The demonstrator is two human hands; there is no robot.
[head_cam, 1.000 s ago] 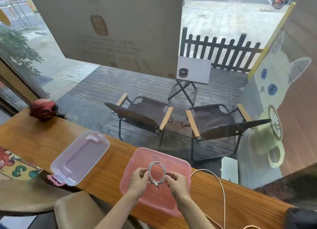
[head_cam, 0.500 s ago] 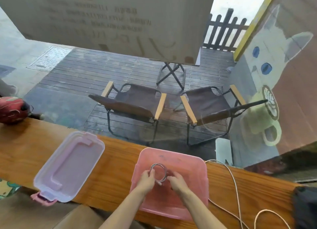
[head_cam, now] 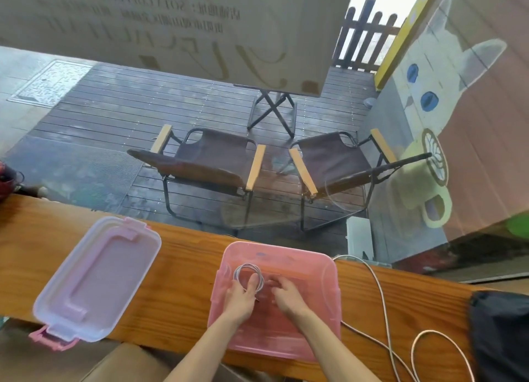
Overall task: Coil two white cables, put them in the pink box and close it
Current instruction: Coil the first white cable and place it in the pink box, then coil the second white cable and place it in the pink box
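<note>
Inside pink box [head_cam: 323, 270]: one coiled cable [head_cam: 248, 275], left hand [head_cam: 240, 297] fingers pinching it; right hand [head_cam: 287, 294] fingers curled, empty; one loose cable [head_cam: 383, 298] beside.

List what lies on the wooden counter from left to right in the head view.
Lid → pink box, with the left hand and right hand over it at the coiled cable → loose white cable → black bag.

The worktop [head_cam: 177, 255] is seen as glossy varnished wood; the pink box [head_cam: 315, 264] and lid [head_cam: 94, 281] as smooth translucent plastic.
</note>
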